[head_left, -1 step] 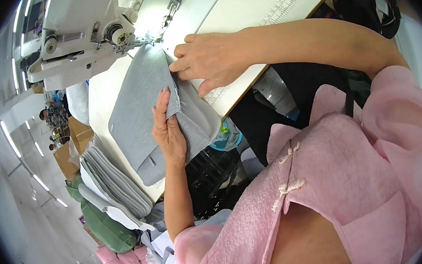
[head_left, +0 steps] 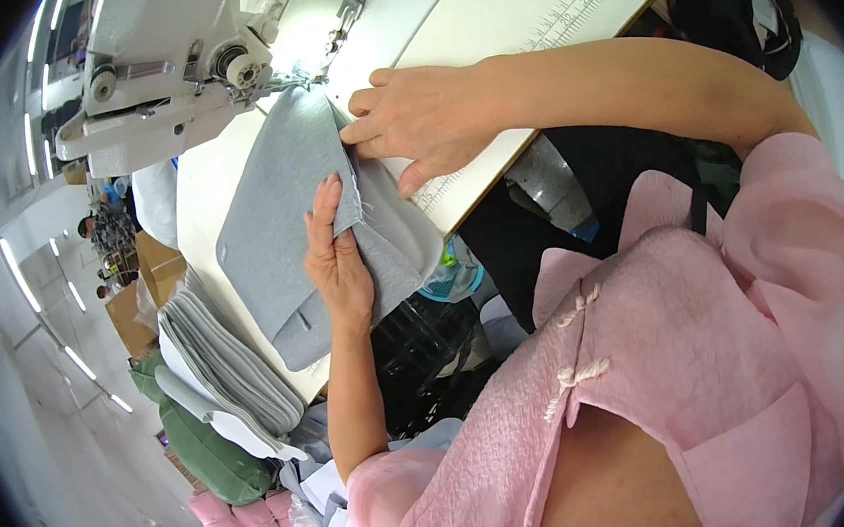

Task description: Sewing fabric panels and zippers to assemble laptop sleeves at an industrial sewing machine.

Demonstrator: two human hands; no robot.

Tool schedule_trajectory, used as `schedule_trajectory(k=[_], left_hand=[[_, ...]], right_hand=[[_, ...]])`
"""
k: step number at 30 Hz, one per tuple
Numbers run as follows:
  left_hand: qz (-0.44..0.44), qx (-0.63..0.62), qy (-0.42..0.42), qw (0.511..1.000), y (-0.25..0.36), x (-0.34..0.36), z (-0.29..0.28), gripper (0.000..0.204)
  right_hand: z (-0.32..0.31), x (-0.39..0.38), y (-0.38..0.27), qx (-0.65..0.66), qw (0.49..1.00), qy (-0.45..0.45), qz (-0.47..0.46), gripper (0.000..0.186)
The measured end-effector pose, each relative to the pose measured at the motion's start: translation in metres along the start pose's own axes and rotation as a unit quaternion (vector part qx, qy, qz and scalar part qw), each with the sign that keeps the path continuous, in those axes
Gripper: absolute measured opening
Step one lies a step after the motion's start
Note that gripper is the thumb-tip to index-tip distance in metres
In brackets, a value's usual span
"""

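A folded grey fabric piece (head_left: 280,191), frayed along its right edge, lies on the white sewing table. Its far tip sits at the needle area of a white sewing machine (head_left: 158,61). My left hand (head_left: 340,271) holds the raw edge partway down, with part of the cloth between its fingers. Closer to the needle, my right hand (head_left: 424,118) rests palm down. Its fingertips touch the same edge, while its thumb is spread away over the table. The cloth's underside and the left thumb are hidden.
A stack of grey cut pieces (head_left: 229,356) leans at the table's left edge, beside a green bundle (head_left: 207,443) and pink bundles (head_left: 264,523). Ruler markings (head_left: 580,4) run along the tabletop. Cardboard boxes (head_left: 148,287) and people stand farther left.
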State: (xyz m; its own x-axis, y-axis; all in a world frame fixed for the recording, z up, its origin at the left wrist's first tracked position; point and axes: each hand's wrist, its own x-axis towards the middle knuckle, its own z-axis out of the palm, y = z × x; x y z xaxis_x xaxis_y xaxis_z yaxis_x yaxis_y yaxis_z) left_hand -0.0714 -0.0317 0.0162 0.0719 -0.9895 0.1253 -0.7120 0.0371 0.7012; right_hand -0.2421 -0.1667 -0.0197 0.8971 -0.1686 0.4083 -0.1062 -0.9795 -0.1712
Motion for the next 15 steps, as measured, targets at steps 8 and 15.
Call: schedule_trajectory(k=[8,15], left_hand=[[0.056,0.093,-0.018,0.994,0.005,0.002,0.000,0.033],[0.109,0.342,-0.127,0.924,0.032,0.021,-0.019,0.022]], right_hand=[[-0.006,-0.001,0.004,0.032,0.998,-0.043,-0.016,0.059],[-0.009,-0.005,0.006,0.021,0.999,-0.025,-0.038,0.065]])
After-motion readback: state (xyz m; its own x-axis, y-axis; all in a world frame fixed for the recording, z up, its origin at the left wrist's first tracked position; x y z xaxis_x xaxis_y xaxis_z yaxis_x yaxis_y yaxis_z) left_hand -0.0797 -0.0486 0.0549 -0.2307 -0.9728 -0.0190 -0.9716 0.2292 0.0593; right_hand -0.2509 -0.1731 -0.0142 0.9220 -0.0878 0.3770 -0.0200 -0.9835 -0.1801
